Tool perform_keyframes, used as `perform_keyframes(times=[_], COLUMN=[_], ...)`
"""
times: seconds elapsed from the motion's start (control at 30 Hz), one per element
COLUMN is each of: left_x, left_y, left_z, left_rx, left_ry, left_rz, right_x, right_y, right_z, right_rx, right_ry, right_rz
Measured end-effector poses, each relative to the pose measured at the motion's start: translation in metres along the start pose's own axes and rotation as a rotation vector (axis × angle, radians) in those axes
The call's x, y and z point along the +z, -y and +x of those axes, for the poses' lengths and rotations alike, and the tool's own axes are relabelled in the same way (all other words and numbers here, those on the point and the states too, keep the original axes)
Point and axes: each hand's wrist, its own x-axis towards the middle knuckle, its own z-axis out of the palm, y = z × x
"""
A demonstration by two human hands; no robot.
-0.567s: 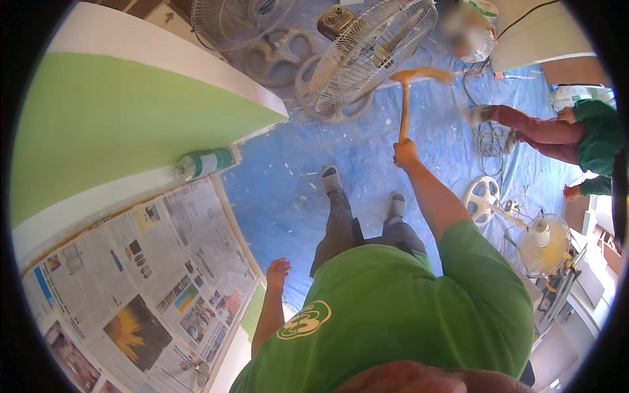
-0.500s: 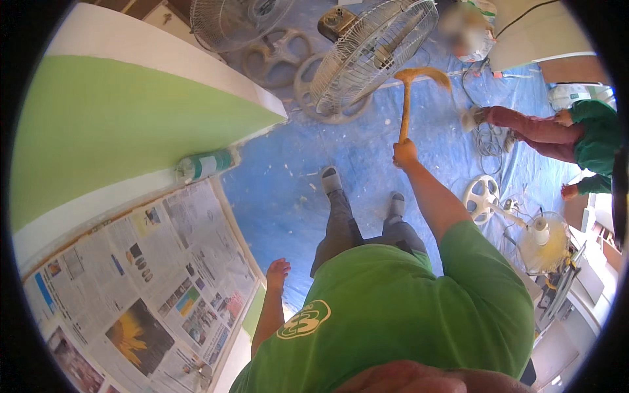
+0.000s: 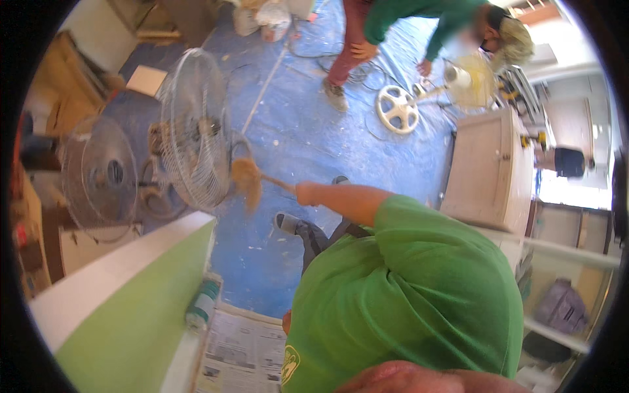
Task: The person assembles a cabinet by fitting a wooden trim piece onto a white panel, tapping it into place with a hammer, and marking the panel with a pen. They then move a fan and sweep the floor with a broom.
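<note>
My right hand (image 3: 306,194) is stretched forward, its fingers wrapped round the thin handle of a tan T-shaped tool (image 3: 247,178) with a curved head, somewhat like a pickaxe. That head is blurred and hangs beside the wire cage of a large standing fan (image 3: 196,131); whether they touch I cannot tell. Only a sliver of my left hand (image 3: 286,321) shows past my green shirt, near the newspaper sheets (image 3: 239,350), so its fingers are hidden.
A second fan (image 3: 101,173) stands farther left. The green and white wall end (image 3: 151,288) juts in, with a green-wrapped bottle (image 3: 203,302) at its foot. Blue sheeting (image 3: 282,144) covers the floor. A co-worker (image 3: 406,29) bends near a white fan (image 3: 398,110). A wooden cabinet (image 3: 481,167) stands right.
My view has swung to the right. The tan tool now points left toward the large fan. The co-worker has bent down by the white fan. My left hand is now mostly hidden.
</note>
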Motion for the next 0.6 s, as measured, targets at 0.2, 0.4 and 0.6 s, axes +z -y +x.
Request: perform_keyframes(times=[0.2,0.4,0.6], left_x=[-0.030,-0.005,0.085], left_y=[-0.103,-0.188,-0.263], left_z=[0.047,0.096,0.100], left_rx=[0.044,-0.051,0.414], left_ry=[0.326,0.126,0.174], left_rz=[0.327,0.533,0.798], right_x=[-0.058,-0.034,-0.007], right_y=[-0.121,-0.163,-0.225], right_z=[-0.055,-0.173,-0.257], right_rx=[-0.209,-0.092,0.013], right_ry=[-0.087,-0.147,-0.259], right_rz=[0.000,0.035,0.084])
